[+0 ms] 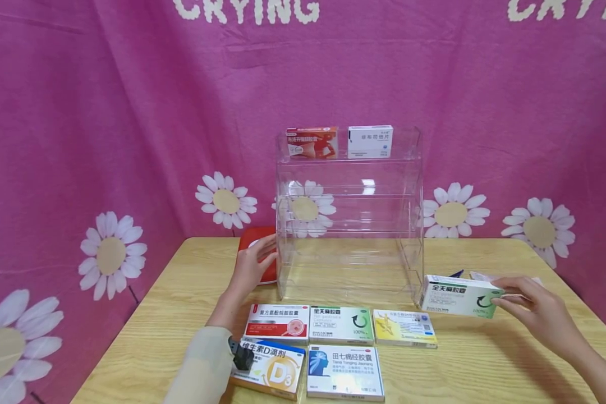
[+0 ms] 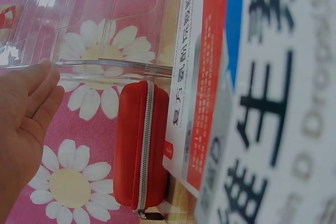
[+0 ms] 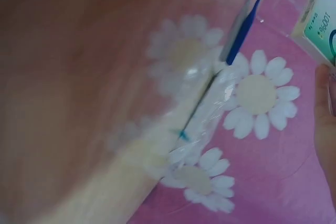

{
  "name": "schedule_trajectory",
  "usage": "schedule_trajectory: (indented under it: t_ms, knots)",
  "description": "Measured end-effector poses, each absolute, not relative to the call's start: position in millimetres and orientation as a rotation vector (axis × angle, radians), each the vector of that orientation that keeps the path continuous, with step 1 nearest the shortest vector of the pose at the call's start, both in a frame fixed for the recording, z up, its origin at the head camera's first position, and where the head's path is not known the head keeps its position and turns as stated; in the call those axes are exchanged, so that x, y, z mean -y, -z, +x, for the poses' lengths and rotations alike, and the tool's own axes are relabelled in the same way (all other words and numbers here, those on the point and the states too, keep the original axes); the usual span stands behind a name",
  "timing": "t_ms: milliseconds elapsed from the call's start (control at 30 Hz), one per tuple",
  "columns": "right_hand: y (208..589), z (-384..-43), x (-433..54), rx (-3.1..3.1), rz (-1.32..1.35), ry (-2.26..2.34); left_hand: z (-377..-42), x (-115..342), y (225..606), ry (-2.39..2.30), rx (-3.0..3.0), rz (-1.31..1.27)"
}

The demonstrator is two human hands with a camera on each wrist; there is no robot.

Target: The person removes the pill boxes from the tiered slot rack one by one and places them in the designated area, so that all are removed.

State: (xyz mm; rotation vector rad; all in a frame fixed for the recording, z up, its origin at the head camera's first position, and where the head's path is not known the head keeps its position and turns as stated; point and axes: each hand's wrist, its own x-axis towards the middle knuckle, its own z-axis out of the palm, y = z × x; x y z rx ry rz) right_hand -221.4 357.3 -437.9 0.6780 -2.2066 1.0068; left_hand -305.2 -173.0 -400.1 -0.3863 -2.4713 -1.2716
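My right hand (image 1: pixel 537 308) pinches the right end of a white and green medicine box (image 1: pixel 459 298), holding it tilted beside the lower right corner of a clear tiered display rack (image 1: pixel 350 232). In the right wrist view, only part of that box (image 3: pixel 321 27) and a bit of the hand (image 3: pixel 324 108) show at the right edge. My left hand (image 1: pixel 251 265) is at the rack's left side. Its fingers look nearly straight against the clear edge in the left wrist view, where the hand (image 2: pixel 26 114) grips nothing. A red box (image 1: pixel 310 143) and a white box (image 1: pixel 370 142) stand on the top tier.
Before the rack lie a red-white box (image 1: pixel 276 321), a green-white box (image 1: pixel 340 324), a yellow box (image 1: pixel 405 328), a vitamin D box (image 1: pixel 270 367) and a blue-white box (image 1: pixel 345 372). A red zippered case (image 2: pixel 137 145) sits behind my left hand. Clear plastic (image 3: pixel 207 111) lies at the right.
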Motion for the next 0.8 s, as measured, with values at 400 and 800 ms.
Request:
schedule_trajectory:
  t_ms: [400, 800]
  knots:
    - [454.7, -220.6, -390.8, 2.363, 0.706, -1.040, -305.4, 173.0, 401.7, 1.290, 2.481, -0.366]
    - [461.7, -224.8, -403.6, 2.545, 0.719, -1.027, -303.5, 173.2, 401.3, 1.281, 2.492, -0.360]
